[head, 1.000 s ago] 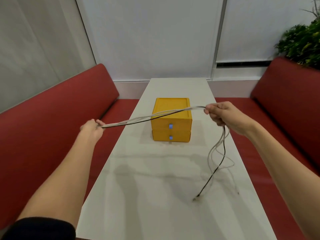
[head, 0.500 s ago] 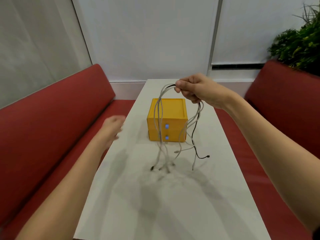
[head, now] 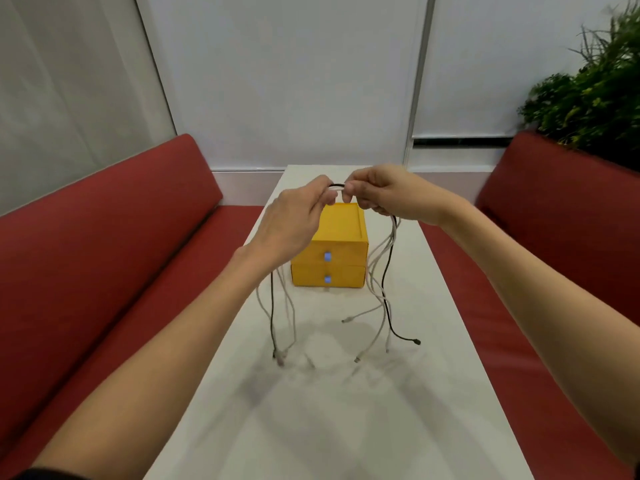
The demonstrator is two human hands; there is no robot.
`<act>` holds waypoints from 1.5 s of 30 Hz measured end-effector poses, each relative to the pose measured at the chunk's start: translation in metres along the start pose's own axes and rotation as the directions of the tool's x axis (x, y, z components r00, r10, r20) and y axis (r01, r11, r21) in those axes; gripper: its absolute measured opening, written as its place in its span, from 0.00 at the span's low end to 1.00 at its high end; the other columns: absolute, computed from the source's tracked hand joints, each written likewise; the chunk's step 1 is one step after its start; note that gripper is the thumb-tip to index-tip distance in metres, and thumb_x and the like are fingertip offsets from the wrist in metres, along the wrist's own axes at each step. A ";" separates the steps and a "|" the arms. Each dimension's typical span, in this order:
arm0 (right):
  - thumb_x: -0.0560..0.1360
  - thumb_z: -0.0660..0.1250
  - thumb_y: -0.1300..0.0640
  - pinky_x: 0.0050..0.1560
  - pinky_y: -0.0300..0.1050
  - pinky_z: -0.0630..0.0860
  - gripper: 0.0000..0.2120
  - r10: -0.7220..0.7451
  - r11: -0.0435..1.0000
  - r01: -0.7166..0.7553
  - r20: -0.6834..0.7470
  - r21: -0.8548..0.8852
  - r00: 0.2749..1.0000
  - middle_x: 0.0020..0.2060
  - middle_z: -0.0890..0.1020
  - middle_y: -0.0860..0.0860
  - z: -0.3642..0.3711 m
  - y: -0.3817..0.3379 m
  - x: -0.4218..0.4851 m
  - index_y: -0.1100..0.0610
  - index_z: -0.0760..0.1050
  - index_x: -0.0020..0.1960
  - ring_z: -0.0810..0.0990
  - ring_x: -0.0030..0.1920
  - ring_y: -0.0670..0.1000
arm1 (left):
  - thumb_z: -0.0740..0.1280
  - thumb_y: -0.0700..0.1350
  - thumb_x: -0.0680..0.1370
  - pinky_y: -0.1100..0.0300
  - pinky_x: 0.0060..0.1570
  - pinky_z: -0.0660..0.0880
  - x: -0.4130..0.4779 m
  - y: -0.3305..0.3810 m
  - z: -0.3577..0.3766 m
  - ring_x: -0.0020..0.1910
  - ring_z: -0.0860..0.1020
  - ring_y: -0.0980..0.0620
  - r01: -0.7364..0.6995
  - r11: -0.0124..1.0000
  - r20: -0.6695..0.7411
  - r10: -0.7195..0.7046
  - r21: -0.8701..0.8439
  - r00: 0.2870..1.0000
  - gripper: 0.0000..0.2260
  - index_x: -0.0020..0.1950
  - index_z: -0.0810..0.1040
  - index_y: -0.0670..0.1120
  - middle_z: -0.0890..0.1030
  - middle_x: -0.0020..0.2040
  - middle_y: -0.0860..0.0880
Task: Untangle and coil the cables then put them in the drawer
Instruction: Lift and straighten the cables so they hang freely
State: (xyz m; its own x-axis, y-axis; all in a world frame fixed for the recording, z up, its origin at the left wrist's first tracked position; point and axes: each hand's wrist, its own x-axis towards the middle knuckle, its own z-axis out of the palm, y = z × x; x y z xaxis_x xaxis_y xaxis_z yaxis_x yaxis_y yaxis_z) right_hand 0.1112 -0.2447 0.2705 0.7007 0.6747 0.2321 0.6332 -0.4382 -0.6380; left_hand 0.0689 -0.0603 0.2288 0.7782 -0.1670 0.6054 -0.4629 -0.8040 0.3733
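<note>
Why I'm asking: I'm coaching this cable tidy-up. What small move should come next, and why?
Probably ease one cable, perhaps the black one, out of the bunch. The left hand and right hand both pinch the cables together at the top, all the ends dangle mixed over the table, and the yellow drawer box looks shut.

I work from one view, worn on the head, which looks forward and down along the counter [head: 346,427] to the far wall [head: 294,81], with the left seat [head: 104,237] and right seat [head: 554,202] at the frame's sides. It sits close: both forearms run in from the bottom corners, the left grip [head: 294,220] and right grip [head: 391,195] meet near mid-frame over the drawers [head: 341,225], and single cables [head: 383,278] below them can be told apart.
</note>
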 end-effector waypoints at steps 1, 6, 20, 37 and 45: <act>0.83 0.55 0.57 0.30 0.29 0.64 0.12 -0.014 0.998 0.012 -0.018 -0.067 1.000 0.29 0.69 0.47 0.001 0.004 0.000 0.56 0.75 0.45 0.68 0.26 0.40 | 0.55 0.51 0.83 0.56 0.33 0.63 0.000 0.000 -0.001 0.35 0.74 0.43 -0.019 0.996 -0.010 0.020 0.091 1.000 0.11 0.49 0.73 0.47 0.76 0.35 0.46; 0.83 0.54 0.57 0.36 0.35 0.66 0.12 0.004 0.984 -0.027 -0.132 -0.178 0.991 0.32 0.70 0.45 0.006 0.041 -0.005 0.55 0.72 0.45 0.69 0.31 0.38 | 0.56 0.48 0.82 0.55 0.36 0.67 0.001 -0.003 -0.020 0.42 0.78 0.40 -0.013 0.969 -0.097 0.038 0.248 0.995 0.10 0.52 0.75 0.46 0.83 0.44 0.46; 0.78 0.51 0.67 0.37 0.52 0.75 0.10 0.282 0.927 -0.357 -0.407 -0.119 0.869 0.32 0.70 0.49 0.034 0.113 -0.050 0.57 0.68 0.45 0.68 0.31 0.53 | 0.55 0.50 0.83 0.53 0.38 0.66 0.016 -0.026 -0.058 0.40 0.75 0.37 0.258 0.957 -0.410 -0.184 0.132 0.894 0.12 0.51 0.76 0.46 0.77 0.37 0.42; 0.81 0.51 0.54 0.24 0.41 0.64 0.10 0.810 0.586 -0.397 -0.522 0.706 0.266 0.41 0.73 0.54 0.069 0.127 -0.064 0.56 0.69 0.47 0.70 0.30 0.53 | 0.55 0.51 0.83 0.56 0.37 0.63 0.016 -0.013 -0.057 0.38 0.72 0.43 0.277 0.959 -0.391 -0.232 0.062 0.891 0.14 0.50 0.76 0.46 0.74 0.35 0.46; 0.83 0.55 0.53 0.19 0.34 0.58 0.18 0.941 0.130 -0.088 -0.095 0.988 0.326 0.24 0.62 0.50 0.085 0.124 -0.062 0.57 0.63 0.35 0.59 0.18 0.46 | 0.56 0.49 0.83 0.56 0.31 0.62 0.027 0.003 -0.040 0.30 0.68 0.53 0.261 0.961 -0.312 -0.276 -0.088 0.909 0.13 0.50 0.76 0.44 0.69 0.30 0.53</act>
State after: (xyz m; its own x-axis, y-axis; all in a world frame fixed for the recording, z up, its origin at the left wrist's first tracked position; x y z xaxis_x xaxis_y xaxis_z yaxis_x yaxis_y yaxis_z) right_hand 0.1179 -0.2903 0.1142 0.8551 -0.2489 -0.4548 -0.3041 0.4698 -0.8288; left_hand 0.0720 -0.0445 0.2745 0.7026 0.2482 0.6668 -0.2791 -0.7660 0.5791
